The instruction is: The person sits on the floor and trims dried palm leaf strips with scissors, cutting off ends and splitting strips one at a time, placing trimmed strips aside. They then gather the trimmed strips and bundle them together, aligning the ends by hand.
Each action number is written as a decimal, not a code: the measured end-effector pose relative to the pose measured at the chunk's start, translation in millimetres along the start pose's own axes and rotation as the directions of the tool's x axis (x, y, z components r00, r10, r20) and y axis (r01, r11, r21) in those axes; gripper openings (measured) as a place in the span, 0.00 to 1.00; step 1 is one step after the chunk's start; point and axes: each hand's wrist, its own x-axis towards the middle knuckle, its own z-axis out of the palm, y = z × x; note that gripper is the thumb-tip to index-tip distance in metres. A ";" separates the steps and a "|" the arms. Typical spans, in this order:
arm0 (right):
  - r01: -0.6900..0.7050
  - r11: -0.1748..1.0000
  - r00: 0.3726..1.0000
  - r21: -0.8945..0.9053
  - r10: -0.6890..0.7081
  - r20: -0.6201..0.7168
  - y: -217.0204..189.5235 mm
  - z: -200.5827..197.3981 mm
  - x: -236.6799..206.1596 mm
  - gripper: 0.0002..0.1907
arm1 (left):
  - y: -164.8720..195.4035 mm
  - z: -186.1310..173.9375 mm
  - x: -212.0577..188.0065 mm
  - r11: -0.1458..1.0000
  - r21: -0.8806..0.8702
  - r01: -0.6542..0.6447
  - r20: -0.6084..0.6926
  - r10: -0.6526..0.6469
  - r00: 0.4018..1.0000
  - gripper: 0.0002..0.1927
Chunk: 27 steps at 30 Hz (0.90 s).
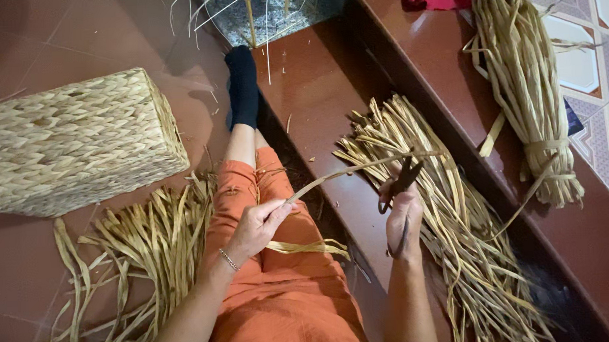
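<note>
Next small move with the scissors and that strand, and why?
Probably close the scissors on the strand. The left hand pinches one end and holds it taut across toward the right hand, and the far part lies by the blades, which look open, so a snip seems likely.

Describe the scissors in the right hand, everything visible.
The scissors look dark, metal, with looped handles; the right hand grips them, fingers through the loops. The blades point up and away toward a dried straw strand that the left hand holds stretched out. Whether the blades touch it cannot be told. A loose straw pile lies beneath.
</note>
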 end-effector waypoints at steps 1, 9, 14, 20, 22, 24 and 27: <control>-0.014 1.000 1.000 -0.016 0.014 -0.009 -4.2 -0.9 1.3 0.50 | -0.1 0.2 -0.2 1.000 -0.002 -0.015 -0.005 0.015 1.000 0.14; -0.126 0.968 0.992 -0.216 0.120 -0.039 -26.5 -8.4 2.9 0.50 | 7.4 -1.2 -1.8 0.996 0.084 0.015 0.002 -0.015 1.000 0.15; -0.056 0.981 0.995 -0.187 0.039 -0.092 0.1 -8.8 -5.3 0.41 | 1.4 -1.4 -2.3 0.995 0.095 -0.016 -0.008 0.017 1.000 0.14; 0.019 1.000 1.000 0.007 -0.019 -0.003 27.8 -4.8 -9.4 0.25 | -21.1 -1.7 -0.3 0.986 -0.166 0.025 -0.059 -0.035 0.998 0.17; -0.108 0.994 0.992 0.016 0.107 0.063 21.7 5.5 -13.2 0.18 | -25.5 -3.5 0.9 0.940 -0.327 0.101 -0.086 -0.136 0.987 0.20; -0.400 0.916 0.913 -0.019 0.400 0.082 5.6 27.5 -31.6 0.14 | -25.3 -3.6 0.4 0.902 -0.414 0.124 -0.080 -0.171 0.982 0.23; -0.229 0.973 0.961 0.037 0.220 0.168 -21.0 59.3 -47.9 0.17 | -15.3 3.1 -4.0 0.909 -0.406 0.099 -0.037 -0.124 0.992 0.26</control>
